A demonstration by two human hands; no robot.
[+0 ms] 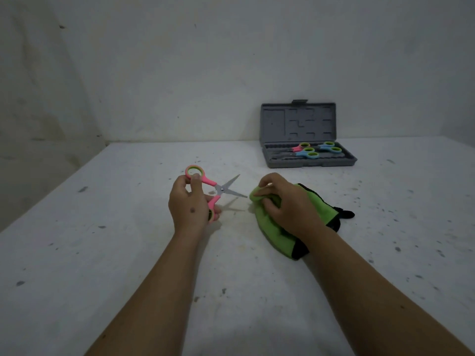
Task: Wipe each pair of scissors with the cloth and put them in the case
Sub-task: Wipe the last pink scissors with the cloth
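Observation:
My left hand (189, 204) grips a pair of pink scissors (216, 187) by the handles, with the blades spread apart and pointing right. Just to the right, my right hand (285, 201) pinches a bunched fold of the green cloth (270, 224), which has a black edge and lies on the table. The lower blade tip nearly touches the cloth. At the back right stands an open grey case (298, 124) with its lid upright. Inside lie one pair of pink scissors (300, 147) and two pairs of blue scissors (308, 153).
The white table (128, 253) is speckled with dark marks and meets a plain wall at the back. Its left edge runs diagonally from the far corner toward me.

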